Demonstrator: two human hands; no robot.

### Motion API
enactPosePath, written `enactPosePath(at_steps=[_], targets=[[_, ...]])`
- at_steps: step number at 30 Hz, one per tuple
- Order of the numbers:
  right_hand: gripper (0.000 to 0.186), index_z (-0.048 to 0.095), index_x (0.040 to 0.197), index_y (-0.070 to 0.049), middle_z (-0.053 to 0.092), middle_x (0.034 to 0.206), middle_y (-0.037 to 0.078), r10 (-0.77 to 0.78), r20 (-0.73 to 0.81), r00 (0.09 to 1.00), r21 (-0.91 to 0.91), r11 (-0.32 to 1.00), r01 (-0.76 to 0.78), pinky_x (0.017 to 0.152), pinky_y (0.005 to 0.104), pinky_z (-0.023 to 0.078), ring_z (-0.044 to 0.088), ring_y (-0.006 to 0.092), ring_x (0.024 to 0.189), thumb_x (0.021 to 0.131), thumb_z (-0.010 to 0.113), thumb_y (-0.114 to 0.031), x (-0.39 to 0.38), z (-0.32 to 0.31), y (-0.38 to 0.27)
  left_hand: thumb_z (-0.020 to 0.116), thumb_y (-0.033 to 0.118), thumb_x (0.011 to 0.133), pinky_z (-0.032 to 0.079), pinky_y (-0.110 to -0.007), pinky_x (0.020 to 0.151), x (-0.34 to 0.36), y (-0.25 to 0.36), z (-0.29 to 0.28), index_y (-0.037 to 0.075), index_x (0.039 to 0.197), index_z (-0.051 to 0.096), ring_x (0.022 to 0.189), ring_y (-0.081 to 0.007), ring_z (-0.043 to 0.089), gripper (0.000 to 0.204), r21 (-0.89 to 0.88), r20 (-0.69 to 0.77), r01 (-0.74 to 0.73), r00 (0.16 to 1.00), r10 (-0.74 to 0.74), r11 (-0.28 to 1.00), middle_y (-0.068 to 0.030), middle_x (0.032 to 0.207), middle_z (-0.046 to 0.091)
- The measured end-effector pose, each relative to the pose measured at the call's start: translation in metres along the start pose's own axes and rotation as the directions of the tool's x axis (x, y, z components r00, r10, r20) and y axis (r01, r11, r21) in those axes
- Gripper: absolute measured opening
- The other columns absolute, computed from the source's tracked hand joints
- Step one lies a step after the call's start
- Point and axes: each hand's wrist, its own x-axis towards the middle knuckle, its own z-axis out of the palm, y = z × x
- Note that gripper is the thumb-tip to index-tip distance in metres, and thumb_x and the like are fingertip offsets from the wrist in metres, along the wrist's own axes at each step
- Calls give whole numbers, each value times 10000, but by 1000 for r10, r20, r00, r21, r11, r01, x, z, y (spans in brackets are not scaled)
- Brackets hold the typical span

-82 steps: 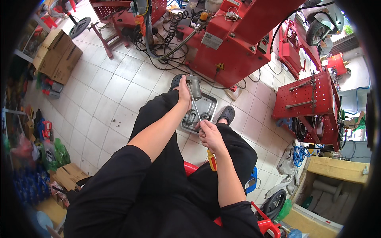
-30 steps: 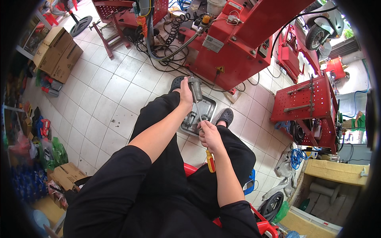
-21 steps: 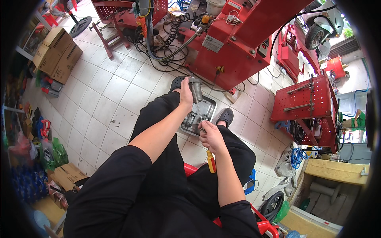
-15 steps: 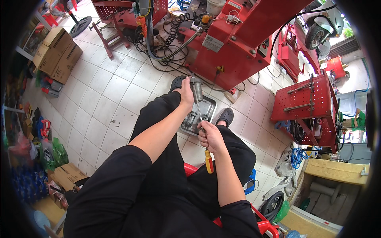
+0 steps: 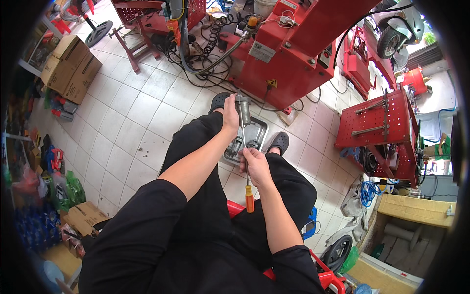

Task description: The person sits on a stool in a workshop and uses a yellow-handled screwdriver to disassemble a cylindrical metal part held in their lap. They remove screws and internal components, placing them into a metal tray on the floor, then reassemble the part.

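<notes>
My left hand [image 5: 230,113] is closed on a grey metal cylindrical part [image 5: 244,110] with a flanged upper end, held out over the floor between my feet. A long-shafted screwdriver [image 5: 249,200] with a yellow and red handle runs from that part back toward me. Around its shaft, between handle and tip, my right hand [image 5: 256,164] is closed. The tip meets the metal part near my left fingers; exactly where it touches is hidden. Below lies a grey metal tray [image 5: 265,128] with several small metal parts [image 5: 236,146] in it.
Beyond my feet stands a large red machine [image 5: 289,63] with hoses and cables [image 5: 196,73] on the tiled floor. A red perforated tool cart [image 5: 364,120] is at right. Cardboard boxes [image 5: 71,68] and bagged goods [image 5: 73,188] line the left.
My right hand has shifted slightly left and up along the screwdriver shaft. The handle has swung left, and the screwdriver now points more straight ahead. My left hand stays in place.
</notes>
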Motion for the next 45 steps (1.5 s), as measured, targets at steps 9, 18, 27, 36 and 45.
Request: enactPosePath(at_steps=[9, 18, 27, 36, 45], targets=[[204, 480, 913, -7, 489, 665, 24, 34, 20, 999, 142, 989, -36, 423, 240, 374, 427, 105, 461, 915, 520, -207, 3, 10, -5, 344, 468, 936, 505, -291, 518, -10, 15, 8, 96, 1201, 411, 602, -181, 588, 462, -14, 22, 44, 999, -44, 999, -63, 836, 568], [244, 479, 1049, 3, 460, 671, 3, -63, -104, 993, -85, 995, 54, 392, 236, 291, 369, 75, 451, 918, 508, -200, 10, 15, 5, 338, 449, 943, 507, -286, 530, 6, -7, -7, 86, 1203, 403, 601, -167, 578, 451, 81, 54, -23, 998, 19, 996, -63, 847, 563], [178, 469, 946, -37, 484, 686, 6, 4, 1, 1000, 70, 998, -4, 427, 213, 350, 446, 84, 509, 915, 524, -204, 13, 4, 6, 329, 440, 949, 510, -284, 538, -4, 0, 5, 84, 1203, 403, 606, -166, 576, 444, 60, 61, 16, 998, -20, 998, -66, 857, 566], [196, 443, 884, -36, 531, 695, 35, -49, -72, 996, -70, 997, 44, 401, 216, 351, 491, 88, 492, 878, 589, -166, 7, 13, -5, 329, 449, 947, 505, -281, 511, -13, 11, 11, 87, 1208, 405, 586, -179, 592, 453, 28, 54, 72, 996, -73, 997, -71, 832, 582], [191, 435, 883, -48, 487, 650, 8, -60, -59, 996, -43, 997, 57, 383, 216, 329, 443, 70, 459, 881, 582, -171, 3, 16, -2, 341, 460, 941, 513, -305, 517, -16, 16, 12, 102, 1174, 434, 597, -195, 601, 437, -112, 23, 149, 989, -148, 982, -73, 820, 589]])
